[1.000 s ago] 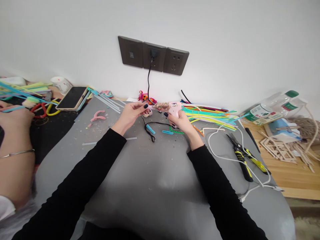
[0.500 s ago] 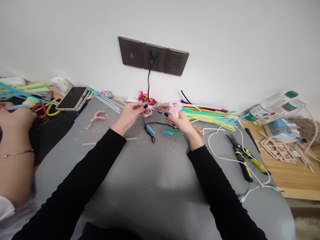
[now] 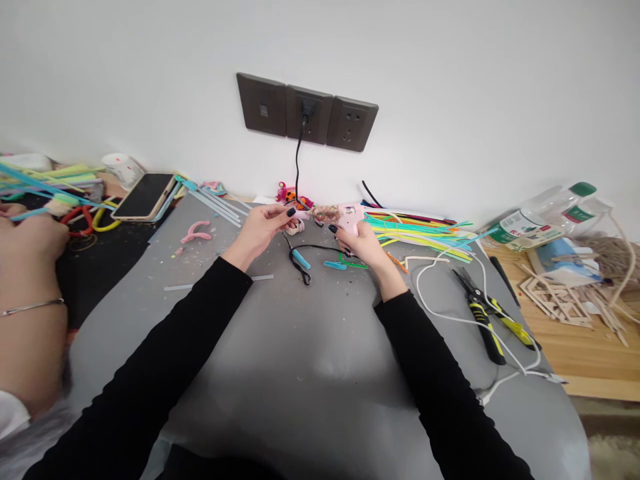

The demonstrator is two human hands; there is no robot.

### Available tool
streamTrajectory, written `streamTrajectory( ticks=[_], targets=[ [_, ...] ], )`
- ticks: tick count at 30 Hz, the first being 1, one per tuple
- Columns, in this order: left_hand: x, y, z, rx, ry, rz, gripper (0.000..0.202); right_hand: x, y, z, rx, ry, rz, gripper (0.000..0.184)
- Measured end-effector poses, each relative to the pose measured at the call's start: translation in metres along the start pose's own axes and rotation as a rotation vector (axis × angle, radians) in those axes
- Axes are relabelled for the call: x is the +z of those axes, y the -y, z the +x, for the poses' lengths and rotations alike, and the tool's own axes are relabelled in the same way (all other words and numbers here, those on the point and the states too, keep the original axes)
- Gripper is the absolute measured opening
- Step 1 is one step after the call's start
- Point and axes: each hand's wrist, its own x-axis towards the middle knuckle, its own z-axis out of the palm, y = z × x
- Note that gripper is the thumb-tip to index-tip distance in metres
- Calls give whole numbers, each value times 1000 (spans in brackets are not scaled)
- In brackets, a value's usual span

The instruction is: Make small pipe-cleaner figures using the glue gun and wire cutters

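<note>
My right hand (image 3: 364, 245) is wrapped round the handle of a pink glue gun (image 3: 350, 215), whose middle is covered in speckled, glittery bits. The gun lies sideways, with its front pointing left. At that front end my left hand (image 3: 263, 232) is closed in a pinch, thumb against fingers. What sits between those fingertips is too small to tell. Below the hands, a black cord (image 3: 295, 257) curls on the grey mat, beside short folded blue pipe cleaners (image 3: 335, 265). Behind the gun, by the wall, is a small orange and pink figure (image 3: 289, 195).
A bundle of coloured pipe cleaners (image 3: 420, 233) and yellow-black pliers (image 3: 483, 313) with a white cable (image 3: 435, 310) lie right. Left are glue sticks (image 3: 217, 205), a pink Y-shaped piece (image 3: 196, 231), a phone (image 3: 144, 197) and a co-worker's hand (image 3: 30, 240). Plastic bottles (image 3: 525, 227) lie far right.
My hands and the glue gun have hardly moved. At the far left, the co-worker's hand has shifted slightly to the left.
</note>
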Motion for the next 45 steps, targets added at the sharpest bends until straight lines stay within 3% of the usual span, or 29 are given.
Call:
streamTrajectory(
  ticks=[11, 28, 34, 39, 45],
  targets=[
    [0, -1, 0, -11, -11, -1, 56, 1, -2, 0, 11, -30, -20, 32],
    [-4, 3, 2, -12, -11, -15, 46, 1, 2, -1, 59, -72, -101, 29],
    [-4, 2, 2, -12, -11, -31, 46, -1, 4, -2, 66, -66, -128, 16],
    [-3, 0, 1, -28, -14, -42, 50, 0, 7, -3, 60, -77, -159, 27],
    [-6, 2, 4, -43, -40, -76, 46, 1, 8, -3, 55, -106, -216, 27]
  ],
)
